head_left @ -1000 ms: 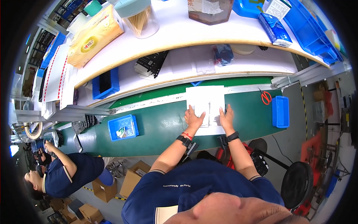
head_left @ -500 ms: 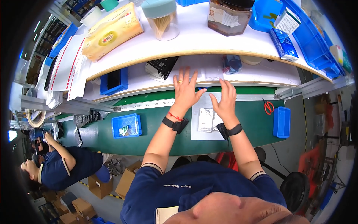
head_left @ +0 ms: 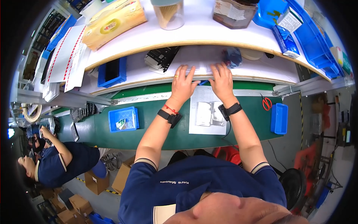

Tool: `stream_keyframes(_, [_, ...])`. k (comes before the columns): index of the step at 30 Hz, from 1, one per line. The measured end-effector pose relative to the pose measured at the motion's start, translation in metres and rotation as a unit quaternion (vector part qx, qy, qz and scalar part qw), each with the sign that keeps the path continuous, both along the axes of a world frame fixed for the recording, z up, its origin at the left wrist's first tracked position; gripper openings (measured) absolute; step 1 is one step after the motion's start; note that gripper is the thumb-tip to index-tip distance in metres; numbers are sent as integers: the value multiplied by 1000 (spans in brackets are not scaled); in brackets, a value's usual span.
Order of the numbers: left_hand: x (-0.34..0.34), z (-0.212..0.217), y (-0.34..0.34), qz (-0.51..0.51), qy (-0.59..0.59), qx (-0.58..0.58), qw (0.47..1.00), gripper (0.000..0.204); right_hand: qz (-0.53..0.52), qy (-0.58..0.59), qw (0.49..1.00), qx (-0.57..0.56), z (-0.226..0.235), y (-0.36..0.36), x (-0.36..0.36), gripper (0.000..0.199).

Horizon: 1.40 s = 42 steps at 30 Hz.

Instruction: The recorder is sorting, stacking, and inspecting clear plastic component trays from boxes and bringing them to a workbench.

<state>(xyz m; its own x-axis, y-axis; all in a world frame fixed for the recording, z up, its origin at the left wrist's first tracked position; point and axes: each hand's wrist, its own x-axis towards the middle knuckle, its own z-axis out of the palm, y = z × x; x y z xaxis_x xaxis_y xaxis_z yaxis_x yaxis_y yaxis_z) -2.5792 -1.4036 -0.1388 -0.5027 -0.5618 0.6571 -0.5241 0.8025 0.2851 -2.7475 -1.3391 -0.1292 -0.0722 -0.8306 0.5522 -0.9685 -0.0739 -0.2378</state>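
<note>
Both of my hands reach to the low white shelf (head_left: 141, 76) at the back of the bench. My left hand (head_left: 183, 85) rests its fingertips by a clear, flat plastic piece (head_left: 194, 70), thumb held apart. Beside it my right hand (head_left: 222, 83) has its fingers over the shelf edge, next to clear plastic that it partly hides; its thumb is apart too. Neither hand visibly grips anything. Between my wrists, a white sheet (head_left: 207, 130) lies on the green bench with two silvery-clear flat packets, a left one (head_left: 203, 114) and a right one (head_left: 217, 116).
A blue bin (head_left: 123, 118) with small items stands left, another blue bin (head_left: 279, 118) right, near red-handled scissors (head_left: 266, 102). On the shelf lie black-and-white flat parts (head_left: 163, 58) and a blue bundle (head_left: 232, 58). A co-worker (head_left: 61, 164) sits at left.
My right hand has moved forward, its fingers now over the shelf edge. My left fingers have drawn closer together and lower toward the shelf. The whole view has shifted slightly.
</note>
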Motion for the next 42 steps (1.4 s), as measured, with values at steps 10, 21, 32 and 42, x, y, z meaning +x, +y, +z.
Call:
stream_keyframes(10, [-12, 22, -1, 15, -24, 93, 995, 73, 11, -3, 1000, 9, 10, 29, 15, 62])
stream_keyframes(21, [118, -73, 123, 100, 169, 184, 963, 29, 197, -125, 962, 143, -21, 57, 130, 49])
stream_keyframes(32, [281, -178, 179, 387, 124, 255, 878, 27, 168, -40, 955, 241, -134, -132, 256, 71])
stream_keyframes(42, [306, -186, 191, 307, 40, 284, 908, 46, -91, -20, 896, 435, -136, -198, 308, 85])
